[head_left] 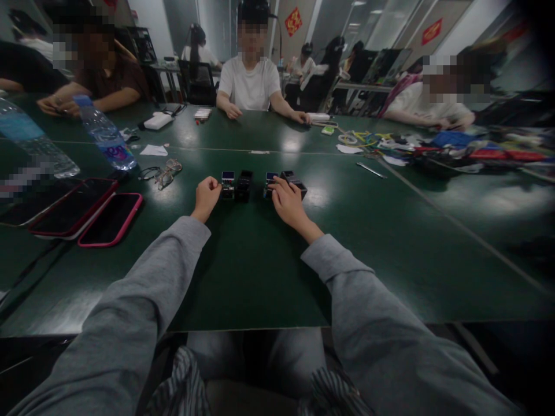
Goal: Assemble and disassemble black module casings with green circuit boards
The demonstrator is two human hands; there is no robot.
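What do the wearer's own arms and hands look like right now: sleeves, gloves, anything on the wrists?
Both arms wear loose grey long sleeves ending at the wrists. The left hand and right hand are bare: no gloves, rings, watch or markings visible.

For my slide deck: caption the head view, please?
Left hand and right hand touch small black blocks on green table.

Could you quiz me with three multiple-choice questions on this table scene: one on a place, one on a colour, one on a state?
1. Where do the glasses lie?
A. Left of the left hand
B. Right of the right hand
C. Upon a phone

2. What colour is the table?
A. White
B. Dark green
C. Red

3. How is the left hand?
A. Flat, spread open
B. Curled into a fist
C. Raised high above the table

Answers: 1 A, they lie between the bottle and that hand. 2 B, its bare top is green. 3 B, the fingers are curled beside a small black block.
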